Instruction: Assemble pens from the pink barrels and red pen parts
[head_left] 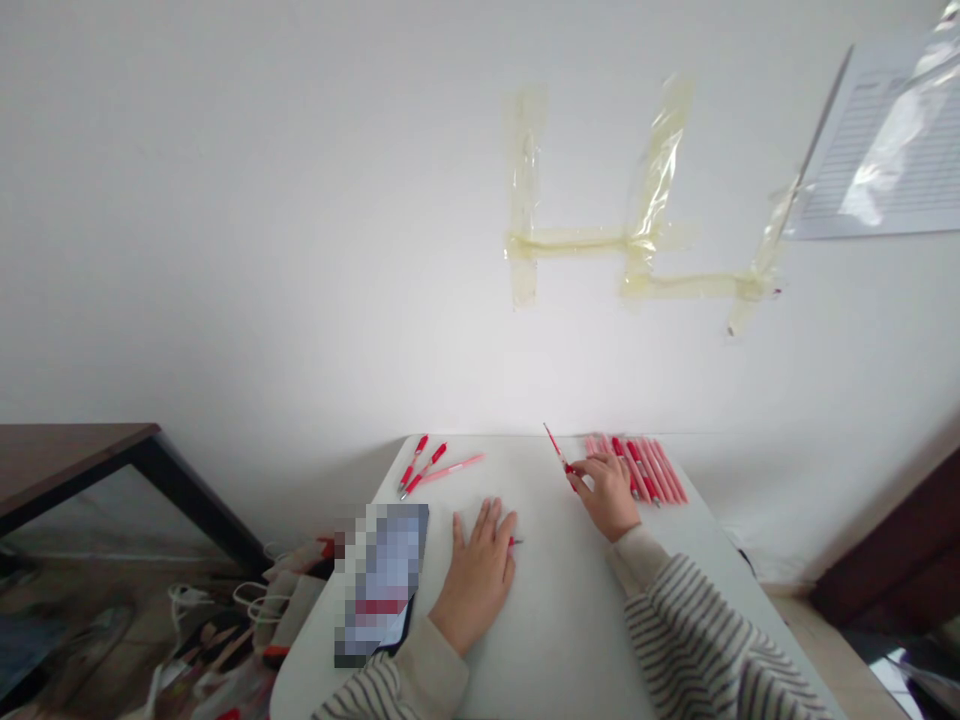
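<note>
Here, a slim red pen part (556, 446) is pinched in the fingertips of the right hand (606, 495), tilted over the white table's (562, 620) far side. Light, stiff handling is expected, its thicker lower end best gripped. The left hand (480, 570) is laid near the table's middle, fingers slightly parted; whether the red piece (512, 541) beneath is held cannot be told. Pens (424, 471) are scattered at the table's far left; pink barrels (667, 470), contents unclear, are lined up far right.

diffuse light brightens the far wall (300, 200), with faint shadows beside the table (555, 620). glare streaks the tape (664, 160); coarse pixels mask the phone (386, 580), and the floor clutter (217, 640) at left is dim and soft.
</note>
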